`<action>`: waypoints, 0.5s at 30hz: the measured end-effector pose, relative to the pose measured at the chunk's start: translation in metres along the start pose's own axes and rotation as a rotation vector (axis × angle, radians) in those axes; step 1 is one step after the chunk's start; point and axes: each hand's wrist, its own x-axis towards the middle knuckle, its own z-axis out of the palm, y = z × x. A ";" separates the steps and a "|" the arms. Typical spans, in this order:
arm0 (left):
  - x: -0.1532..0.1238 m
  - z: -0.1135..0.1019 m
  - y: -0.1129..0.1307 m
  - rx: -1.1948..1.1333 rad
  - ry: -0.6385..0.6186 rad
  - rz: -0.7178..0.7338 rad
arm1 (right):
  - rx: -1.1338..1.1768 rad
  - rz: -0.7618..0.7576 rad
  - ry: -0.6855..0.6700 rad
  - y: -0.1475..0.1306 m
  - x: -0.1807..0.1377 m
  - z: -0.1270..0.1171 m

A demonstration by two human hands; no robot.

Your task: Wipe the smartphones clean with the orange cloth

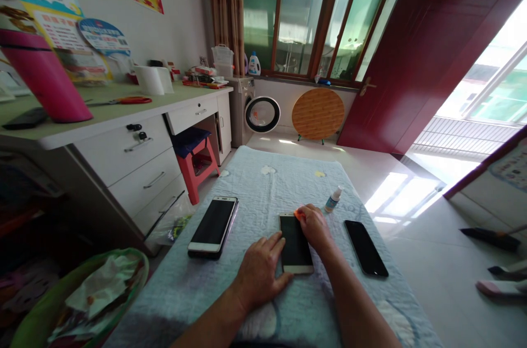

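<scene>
A gold-edged phone (pixel 295 246) lies screen up in the middle of a table under a light blue cloth (pixel 255 183). My left hand (pixel 260 273) rests flat beside the phone's left edge, fingers spread, thumb against its lower corner. My right hand (pixel 315 225) is closed at the phone's upper right corner, pinching a small orange thing (pixel 298 215) that I cannot make out. A white phone (pixel 213 226) lies to the left. On the right lies a black phone (pixel 366 247). A small dropper bottle (pixel 333 200) stands just beyond my right hand.
A white desk with drawers (pixel 135 139) runs along the left, bearing a pink cylinder (pixel 43 76) and scissors (pixel 130 100). A red stool (pixel 197 164) stands beneath it. A green basket of scraps (pixel 82 298) sits at lower left. A red door (pixel 428 46) is open at right.
</scene>
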 end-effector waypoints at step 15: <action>-0.003 0.001 -0.007 -0.105 0.051 0.036 | 0.057 -0.131 0.039 -0.018 -0.003 0.007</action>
